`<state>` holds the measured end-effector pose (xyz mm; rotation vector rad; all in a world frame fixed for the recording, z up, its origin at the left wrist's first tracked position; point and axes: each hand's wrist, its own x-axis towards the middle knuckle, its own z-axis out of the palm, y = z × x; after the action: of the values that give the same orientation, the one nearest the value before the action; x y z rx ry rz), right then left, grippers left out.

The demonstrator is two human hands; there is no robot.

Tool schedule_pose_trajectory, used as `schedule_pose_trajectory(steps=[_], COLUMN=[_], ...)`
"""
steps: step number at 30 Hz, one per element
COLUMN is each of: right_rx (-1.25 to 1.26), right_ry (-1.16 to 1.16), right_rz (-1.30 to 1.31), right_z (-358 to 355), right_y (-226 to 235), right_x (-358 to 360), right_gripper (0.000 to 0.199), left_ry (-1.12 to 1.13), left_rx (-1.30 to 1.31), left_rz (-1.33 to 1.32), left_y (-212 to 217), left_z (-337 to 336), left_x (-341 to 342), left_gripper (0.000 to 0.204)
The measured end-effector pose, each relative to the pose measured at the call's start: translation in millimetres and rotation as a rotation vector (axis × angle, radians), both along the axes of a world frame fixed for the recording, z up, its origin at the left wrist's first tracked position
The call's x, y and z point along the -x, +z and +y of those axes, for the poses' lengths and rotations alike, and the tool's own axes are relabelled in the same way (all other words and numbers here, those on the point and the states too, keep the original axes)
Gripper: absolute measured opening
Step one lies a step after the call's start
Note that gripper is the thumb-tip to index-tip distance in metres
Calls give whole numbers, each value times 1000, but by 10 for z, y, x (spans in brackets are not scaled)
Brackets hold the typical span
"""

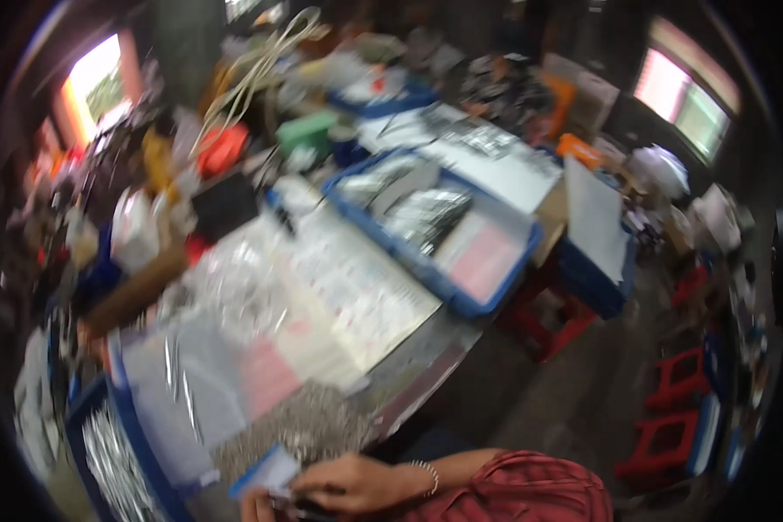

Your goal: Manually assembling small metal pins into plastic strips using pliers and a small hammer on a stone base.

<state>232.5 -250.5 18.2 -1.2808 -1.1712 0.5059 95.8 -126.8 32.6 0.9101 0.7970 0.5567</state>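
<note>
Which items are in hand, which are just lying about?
In hand: small blue-edged packet, held by right hand at the table edge; left hand barely in view.

Lying about: blue tray, clear bags, printed sheet, red stools.

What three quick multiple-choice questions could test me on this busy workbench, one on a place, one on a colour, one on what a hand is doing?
1. Where in the picture is the person's right hand?
A. at the bottom edge
B. at the top
C. at the far right

2. What colour are the plastic stools on the floor?
A. green
B. red
C. white

3. What is the right hand doing?
A. resting flat and empty
B. gripping a white cable
C. touching a small blue-edged card

Answers:
1 A, the hand and its beaded bracelet lie along the lower edge.
2 B, the stools right of the table are red.
3 C, the fingers meet the card, though blur hides the grip.
</note>
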Motion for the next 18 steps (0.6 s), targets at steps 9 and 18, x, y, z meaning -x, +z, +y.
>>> schedule_pose_trajectory(steps=[9,18], right_rx=[122,52], right_ry=[3,32], right_rz=[75,22], right_z=[-15,-20], right_y=[88,2], right_x=[-61,-1], right_gripper=[23,27], left_ry=[-121,-78], left_rx=[-25,-49], left_rz=[-173,-78], left_y=[-160,-106], left_z=[104,49], left_x=[54,45], left_gripper=[18,19])
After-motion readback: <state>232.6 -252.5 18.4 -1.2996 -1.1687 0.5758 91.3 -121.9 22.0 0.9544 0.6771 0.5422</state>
